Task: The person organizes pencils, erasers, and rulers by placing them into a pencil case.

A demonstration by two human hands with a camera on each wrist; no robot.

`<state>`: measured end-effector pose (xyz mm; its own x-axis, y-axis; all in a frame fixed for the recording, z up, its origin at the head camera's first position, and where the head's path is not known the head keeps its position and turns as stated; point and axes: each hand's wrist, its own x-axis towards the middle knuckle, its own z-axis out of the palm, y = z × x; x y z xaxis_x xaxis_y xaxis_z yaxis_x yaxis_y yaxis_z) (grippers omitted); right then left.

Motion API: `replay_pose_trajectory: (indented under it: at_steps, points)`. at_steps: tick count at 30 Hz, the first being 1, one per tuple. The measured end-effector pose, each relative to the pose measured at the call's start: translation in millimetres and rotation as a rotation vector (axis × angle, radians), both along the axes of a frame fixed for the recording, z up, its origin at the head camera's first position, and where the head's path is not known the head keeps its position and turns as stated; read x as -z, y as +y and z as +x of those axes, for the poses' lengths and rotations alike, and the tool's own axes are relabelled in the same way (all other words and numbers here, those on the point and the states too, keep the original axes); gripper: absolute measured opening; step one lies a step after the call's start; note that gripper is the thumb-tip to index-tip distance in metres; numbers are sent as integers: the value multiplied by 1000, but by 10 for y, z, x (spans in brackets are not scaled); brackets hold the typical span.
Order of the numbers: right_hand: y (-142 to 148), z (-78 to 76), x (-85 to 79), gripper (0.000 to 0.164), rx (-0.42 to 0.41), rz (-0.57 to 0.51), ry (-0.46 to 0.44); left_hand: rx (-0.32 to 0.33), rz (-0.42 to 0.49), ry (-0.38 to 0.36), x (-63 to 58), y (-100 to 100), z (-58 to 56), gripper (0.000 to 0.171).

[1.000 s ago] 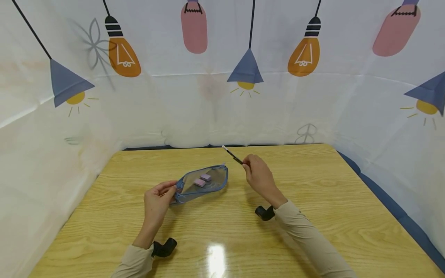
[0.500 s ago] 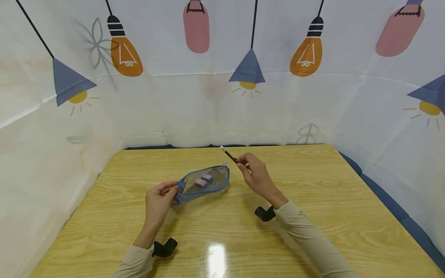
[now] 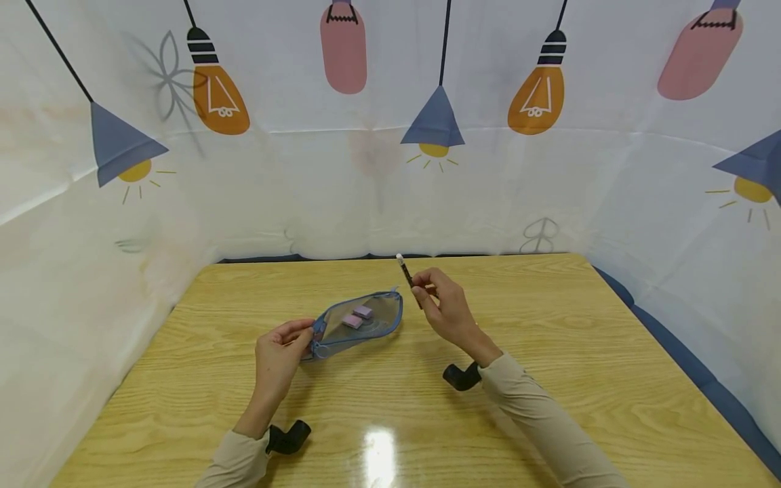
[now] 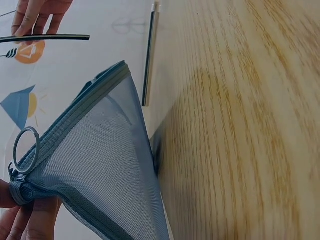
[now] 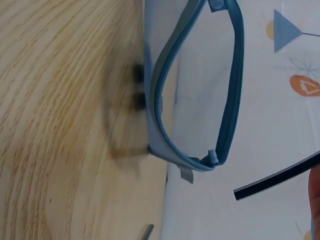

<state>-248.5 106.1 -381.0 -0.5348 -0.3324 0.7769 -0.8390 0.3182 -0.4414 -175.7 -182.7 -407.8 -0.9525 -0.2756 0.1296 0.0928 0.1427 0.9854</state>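
Note:
My left hand (image 3: pixel 281 349) pinches the near left corner of a blue mesh zip pouch (image 3: pixel 348 347), beside its ring zipper pull (image 4: pixel 26 150). The pouch's mouth gapes upward, and two small blocks, one pink (image 3: pixel 352 321) and one purple (image 3: pixel 363 312), lie inside. Right of the pouch, my right hand (image 3: pixel 448 308) holds a black pencil (image 3: pixel 405 271) between thumb and fingers. Its white end points up and away; the dark lower end (image 5: pixel 250 190) hangs near the pouch's right end. In the left wrist view a second dark pencil (image 4: pixel 149 55) with a white tip lies on the table beyond the pouch.
The wooden table (image 3: pixel 378 407) carries the pouch. Behind it hangs a white cloth (image 3: pixel 293 190) printed with lamps and bulbs. A black wrist camera mount sits below each hand, left (image 3: pixel 289 437) and right (image 3: pixel 462 377).
The right hand has shifted slightly left toward the pouch, and the pencil has swung steeper, its lower end now showing below the fingers. The left hand and pouch stay nearly still.

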Motion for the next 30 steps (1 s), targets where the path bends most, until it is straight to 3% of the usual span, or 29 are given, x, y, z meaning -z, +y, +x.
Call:
replay_pose_trajectory:
  at_steps: [14, 23, 30]
  points:
    - [-149, -12, 14, 18, -86, 12, 23, 13, 40, -6, -1, 43, 18, 17]
    - [-230, -30, 33, 18, -122, 90, 48, 24, 35, 12, 5, 63, 5, 17]
    - [-299, -82, 77, 25, -166, 155, 123, 42, 41, 18, -3, 76, -2, 16]
